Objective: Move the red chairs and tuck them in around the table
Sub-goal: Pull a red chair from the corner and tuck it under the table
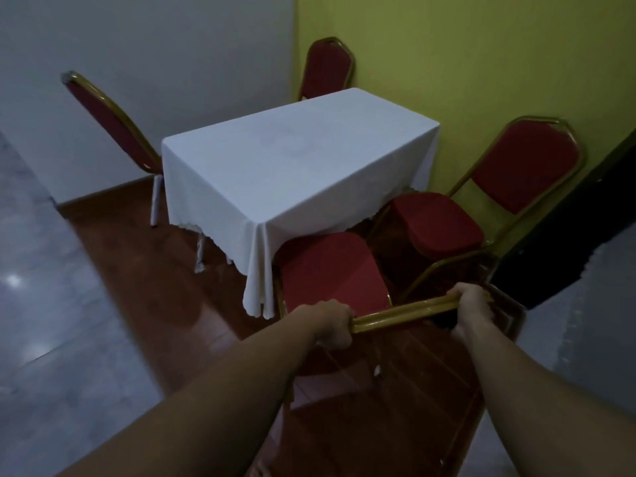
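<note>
A rectangular table [296, 160] under a white cloth stands in the room's corner. My left hand [332, 323] and my right hand [473, 308] both grip the gold top bar of the nearest red chair [330, 270], whose seat front touches the hanging cloth at the table's near end. A second red chair [437, 222] stands at the right side, its seat out from the table. A third red chair [113, 125] is tucked at the left side. A fourth red chair [327, 68] stands at the far end.
A grey wall runs behind the table on the left and a yellow-green wall [481, 56] on the right, close behind the right chair. The floor is brown wood [144, 263] with grey tile to the left. A dark panel [585, 215] lies at the right.
</note>
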